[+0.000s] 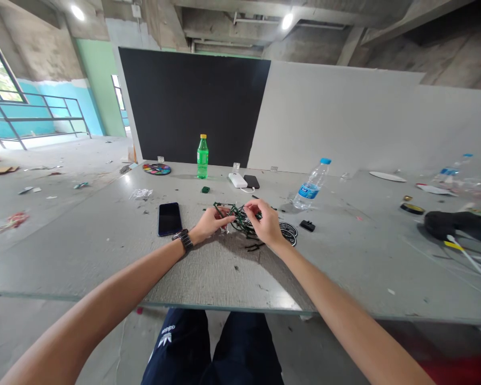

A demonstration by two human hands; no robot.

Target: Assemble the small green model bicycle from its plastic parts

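Between my hands is a dark green model bicycle frame (240,222) with thin tubes. My left hand (209,224), with a watch on its wrist, pinches the frame's left side. From the right, my right hand (266,223) reaches over the frame, thumb and forefinger pressed together; whatever is in that pinch is too small to make out. Small black spoked wheels (289,234) lie just right of my right hand. Thin dark pieces (254,247) rest on the table below the frame. Part of the frame is hidden behind my fingers.
A phone (169,219) lies left, near a crumpled clear wrapper (141,194). Behind stand a green bottle (202,158), a white power bank (237,180) and a water bottle (310,186). A small black block (307,225) sits right. Black tape (412,208) lies farther right.
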